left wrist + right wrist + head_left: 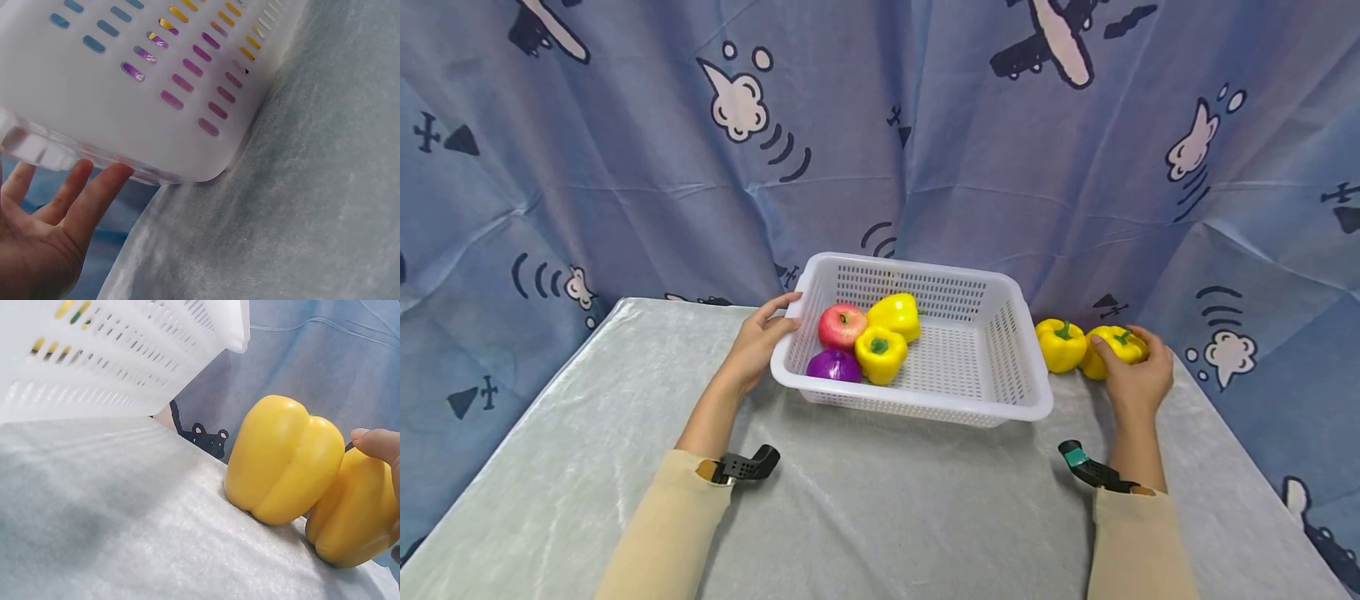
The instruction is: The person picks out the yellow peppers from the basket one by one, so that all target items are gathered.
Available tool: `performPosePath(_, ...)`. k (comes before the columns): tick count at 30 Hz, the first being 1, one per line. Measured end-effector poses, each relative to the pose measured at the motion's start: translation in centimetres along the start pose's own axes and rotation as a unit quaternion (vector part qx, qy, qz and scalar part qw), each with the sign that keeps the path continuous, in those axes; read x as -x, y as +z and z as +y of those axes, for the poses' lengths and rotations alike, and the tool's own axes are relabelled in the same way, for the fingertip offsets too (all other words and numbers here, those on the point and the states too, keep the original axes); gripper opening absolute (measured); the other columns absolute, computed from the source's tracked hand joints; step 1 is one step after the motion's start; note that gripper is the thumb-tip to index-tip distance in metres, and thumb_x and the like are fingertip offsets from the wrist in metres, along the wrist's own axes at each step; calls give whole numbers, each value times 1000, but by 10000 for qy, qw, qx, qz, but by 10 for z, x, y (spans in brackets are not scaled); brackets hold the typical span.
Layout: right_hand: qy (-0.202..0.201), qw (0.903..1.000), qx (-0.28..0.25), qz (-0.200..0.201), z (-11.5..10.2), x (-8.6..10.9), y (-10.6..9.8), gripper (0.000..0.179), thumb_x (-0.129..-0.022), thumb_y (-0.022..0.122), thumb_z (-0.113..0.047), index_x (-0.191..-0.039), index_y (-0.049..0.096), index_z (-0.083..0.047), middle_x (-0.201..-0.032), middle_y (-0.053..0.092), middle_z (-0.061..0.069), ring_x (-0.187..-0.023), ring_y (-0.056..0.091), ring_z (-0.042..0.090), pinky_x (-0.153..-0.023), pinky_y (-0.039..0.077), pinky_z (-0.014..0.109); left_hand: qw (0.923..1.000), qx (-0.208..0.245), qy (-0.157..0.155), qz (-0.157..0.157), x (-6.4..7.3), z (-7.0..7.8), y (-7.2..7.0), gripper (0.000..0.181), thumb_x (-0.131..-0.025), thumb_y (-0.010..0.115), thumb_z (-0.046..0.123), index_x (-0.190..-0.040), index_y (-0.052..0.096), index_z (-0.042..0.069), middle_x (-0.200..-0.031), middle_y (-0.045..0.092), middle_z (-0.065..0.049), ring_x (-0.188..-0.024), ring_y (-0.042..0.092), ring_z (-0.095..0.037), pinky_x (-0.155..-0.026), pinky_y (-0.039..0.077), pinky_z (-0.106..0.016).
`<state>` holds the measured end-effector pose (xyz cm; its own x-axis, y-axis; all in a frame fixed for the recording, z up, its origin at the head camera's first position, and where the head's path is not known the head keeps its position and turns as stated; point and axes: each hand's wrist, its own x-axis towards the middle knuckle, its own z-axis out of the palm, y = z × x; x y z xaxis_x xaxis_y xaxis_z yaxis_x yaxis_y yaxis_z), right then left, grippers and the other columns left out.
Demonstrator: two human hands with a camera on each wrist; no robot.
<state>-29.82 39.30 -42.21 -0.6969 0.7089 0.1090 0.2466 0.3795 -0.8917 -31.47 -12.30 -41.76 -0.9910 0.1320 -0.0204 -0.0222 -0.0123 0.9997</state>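
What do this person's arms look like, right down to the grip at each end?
The left sleeve and right sleeve are plain beige and end near the wrists. Worn there, the left device is black and bent, with small holes; the right device is black too, with a green patch. The left grip and right grip are human hands, without gloves. No cables show.

The hands (754,346) (1141,379) touch a basket (925,402) and yellow pepper (1129,348).
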Motion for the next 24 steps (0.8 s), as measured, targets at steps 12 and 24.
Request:
performPosePath(12,-823,9962,-33,294,-23,6,-15,62,-92,71,-43,-147,53,-20,-155,44,8,-148,34,23,-126,24,44,10000,53,71,11,-1,-1,1,54,-100,54,14,-153,44,18,-145,54,-27,-111,64,-26,-82,58,-28)
performPosePath(24,-1858,9818,-116,381,-71,32,-31,55,-91,72,-38,-142,58,-24,-148,52,8,-142,45,23,-122,33,45,9999,3,166,10,0,-2,0,54,-100,54,14,-153,44,17,-142,55,-30,-108,66,-24,-82,58,-29)
